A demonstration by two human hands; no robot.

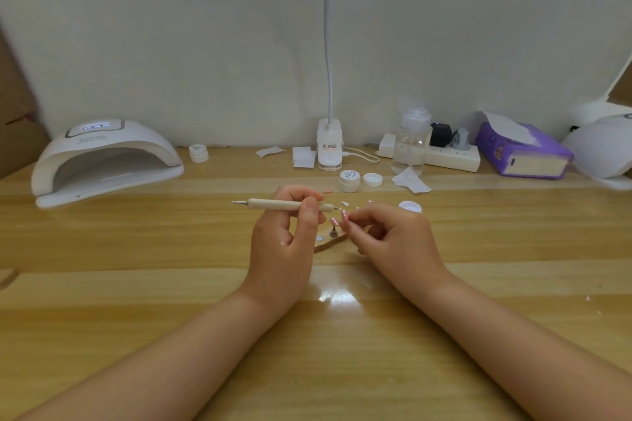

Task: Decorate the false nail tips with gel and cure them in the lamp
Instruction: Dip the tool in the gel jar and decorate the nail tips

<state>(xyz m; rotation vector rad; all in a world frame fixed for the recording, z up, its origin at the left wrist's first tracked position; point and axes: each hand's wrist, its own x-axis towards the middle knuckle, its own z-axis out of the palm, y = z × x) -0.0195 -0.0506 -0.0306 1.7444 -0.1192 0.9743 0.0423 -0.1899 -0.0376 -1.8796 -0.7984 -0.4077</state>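
Bare wooden tabletop lies open toward the white arched curing lamp; small white jars, perhaps lids too, crowd behind.

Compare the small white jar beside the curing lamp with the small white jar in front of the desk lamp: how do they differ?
The jar beside the curing lamp is closed and stands far left, close to the curing lamp. The jar by the desk lamp stands near the middle, with a loose white lid just beside it, so it may be open. Its top shows dark lettering more clearly. Both are small, round, white and upright on the table.
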